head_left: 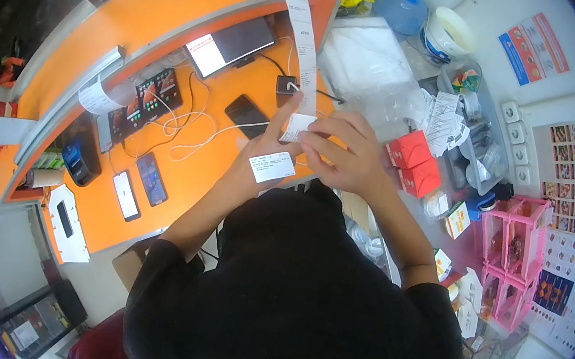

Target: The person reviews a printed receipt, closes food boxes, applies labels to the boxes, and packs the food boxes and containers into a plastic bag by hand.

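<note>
A long strip of printed paper labels [302,32] hangs from the top edge of the view down to my hands. My left hand [249,167] holds its lower end, with one finger stretched up along the strip. A white printed label [272,167] lies on the back of this hand, near the wrist. My right hand [346,151] pinches the strip's bottom end from the right, its thumb and fingertips close together. Below the strip, a black phone [246,115] and a black charger plug [286,85] are on the orange counter [188,159].
A monitor [229,46], a tablet [159,92] and two phones, one white [125,195] and one dark [151,180], are on the counter among white cables. To the right are red boxes [413,163], crumpled receipts [442,124], a grey tray [477,143] and pink drawers [512,256].
</note>
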Demonstrator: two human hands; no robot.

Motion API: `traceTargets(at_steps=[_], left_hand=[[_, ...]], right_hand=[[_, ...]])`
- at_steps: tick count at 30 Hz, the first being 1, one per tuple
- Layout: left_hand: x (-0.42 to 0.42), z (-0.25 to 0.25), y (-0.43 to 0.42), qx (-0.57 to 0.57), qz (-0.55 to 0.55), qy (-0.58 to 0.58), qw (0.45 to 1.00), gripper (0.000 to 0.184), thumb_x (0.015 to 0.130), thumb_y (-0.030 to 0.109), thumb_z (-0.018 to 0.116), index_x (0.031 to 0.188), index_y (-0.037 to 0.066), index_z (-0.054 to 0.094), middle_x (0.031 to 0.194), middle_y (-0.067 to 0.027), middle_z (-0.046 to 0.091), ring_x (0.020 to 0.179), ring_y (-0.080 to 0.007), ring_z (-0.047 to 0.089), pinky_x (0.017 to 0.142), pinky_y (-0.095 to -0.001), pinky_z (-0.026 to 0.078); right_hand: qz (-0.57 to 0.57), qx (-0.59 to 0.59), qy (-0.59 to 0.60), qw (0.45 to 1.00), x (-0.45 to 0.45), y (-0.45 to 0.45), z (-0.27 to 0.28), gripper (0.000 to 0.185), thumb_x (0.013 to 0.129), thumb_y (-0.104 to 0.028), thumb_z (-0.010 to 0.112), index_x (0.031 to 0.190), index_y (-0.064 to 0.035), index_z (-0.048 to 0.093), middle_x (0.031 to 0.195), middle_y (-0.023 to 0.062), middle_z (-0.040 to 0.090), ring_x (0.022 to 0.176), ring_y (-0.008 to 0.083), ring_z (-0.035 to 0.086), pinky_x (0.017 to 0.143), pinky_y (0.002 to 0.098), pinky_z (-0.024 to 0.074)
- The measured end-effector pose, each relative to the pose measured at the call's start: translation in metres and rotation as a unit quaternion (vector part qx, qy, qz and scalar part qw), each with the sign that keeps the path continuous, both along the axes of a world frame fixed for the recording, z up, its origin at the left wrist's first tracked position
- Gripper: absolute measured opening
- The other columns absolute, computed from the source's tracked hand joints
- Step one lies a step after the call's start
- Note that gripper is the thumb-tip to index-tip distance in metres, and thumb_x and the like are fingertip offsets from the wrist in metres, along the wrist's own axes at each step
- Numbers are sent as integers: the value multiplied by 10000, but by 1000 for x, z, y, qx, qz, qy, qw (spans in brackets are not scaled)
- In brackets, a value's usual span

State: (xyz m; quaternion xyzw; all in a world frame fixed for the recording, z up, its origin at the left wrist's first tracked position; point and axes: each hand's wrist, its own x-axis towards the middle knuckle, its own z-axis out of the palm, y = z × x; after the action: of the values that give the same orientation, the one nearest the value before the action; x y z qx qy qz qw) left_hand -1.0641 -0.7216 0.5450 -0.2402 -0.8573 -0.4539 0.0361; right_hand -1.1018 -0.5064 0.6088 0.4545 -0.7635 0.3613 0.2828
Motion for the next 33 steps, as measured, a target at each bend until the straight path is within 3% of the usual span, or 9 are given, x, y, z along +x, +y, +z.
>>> traceTargets(at_steps=[3, 7, 11, 15, 17, 18, 20, 21, 33], left_hand=[[1, 15, 8, 45, 18, 18, 999, 744, 834, 2, 783, 1529, 179, 588, 1745, -210, 251, 1211, -358, 709, 957, -375, 621], [3, 11, 0, -99, 44, 40, 993, 856, 908, 99, 789, 1657, 201, 388, 1676, -234, 364, 1198, -326, 707, 931, -342, 606], [5, 37, 20, 95, 130, -201, 966, 748, 852, -137, 690, 1468, 286, 662, 1728, -278, 223, 1255, -470, 665, 946, -410, 628], [11, 28, 15, 86, 84, -138, 983, 724, 852, -113, 720, 1465, 266, 652, 1711, -284, 256, 1255, -463, 663, 955, -431, 628], [6, 24, 1, -92, 38, 170, 980, 750, 844, -38, 796, 1520, 202, 575, 1661, -302, 329, 1243, -442, 664, 970, -443, 620], [6, 23, -6, -67, 71, 178, 979, 783, 839, -14, 814, 1545, 175, 531, 1646, -304, 348, 1228, -429, 670, 962, -443, 616], [8, 21, -13, -14, 133, 191, 972, 872, 828, 32, 849, 1594, 123, 444, 1616, -309, 385, 1200, -403, 681, 946, -443, 609], [8, 10, -17, 26, 143, 175, 974, 1061, 831, 78, 865, 1681, 74, 230, 1595, -299, 412, 1179, -356, 687, 924, -427, 591], [-40, 32, 16, 322, 127, 13, 938, 1254, 837, -141, 722, 1716, 154, -121, 1487, -253, 446, 1004, -233, 743, 861, -345, 617]], right_hand=[[16, 23, -53, 998, 5, 7, 13, 249, 857, -153, 787, 1103, -127, 812, 1186, 76, 708, 1035, 275, 646, 903, 390, 520], [0, -95, -188, 978, -16, 11, 11, 405, 1010, -298, 671, 1358, -94, 704, 1315, 82, 687, 1153, 225, 625, 998, 359, 477], [-56, -302, -542, 782, -89, -18, -40, 603, 1044, -279, 678, 1566, -60, 467, 1392, 129, 665, 1260, 245, 630, 1032, 403, 515], [162, -299, -678, 652, -134, -48, -77, 823, 983, -109, 767, 1645, -71, 279, 1371, 189, 676, 1226, 250, 686, 978, 394, 588], [133, -336, -639, 679, -125, -55, -78, 870, 947, -52, 794, 1646, -72, 277, 1339, 184, 694, 1183, 244, 709, 948, 386, 605], [117, -353, -620, 691, -113, -57, -73, 895, 929, -24, 808, 1647, -72, 276, 1323, 182, 703, 1161, 241, 720, 932, 382, 614], [94, -338, -612, 709, -91, -50, -47, 859, 941, 11, 776, 1643, -78, 288, 1302, 193, 715, 1154, 223, 720, 934, 372, 601], [93, -337, -597, 722, -83, -47, -41, 850, 944, 17, 770, 1640, -78, 291, 1300, 195, 717, 1154, 215, 720, 937, 367, 596], [70, -282, -500, 816, -33, -21, -47, 395, 990, 23, 719, 1376, -10, 641, 1266, 104, 714, 1171, 147, 670, 970, 299, 561]])
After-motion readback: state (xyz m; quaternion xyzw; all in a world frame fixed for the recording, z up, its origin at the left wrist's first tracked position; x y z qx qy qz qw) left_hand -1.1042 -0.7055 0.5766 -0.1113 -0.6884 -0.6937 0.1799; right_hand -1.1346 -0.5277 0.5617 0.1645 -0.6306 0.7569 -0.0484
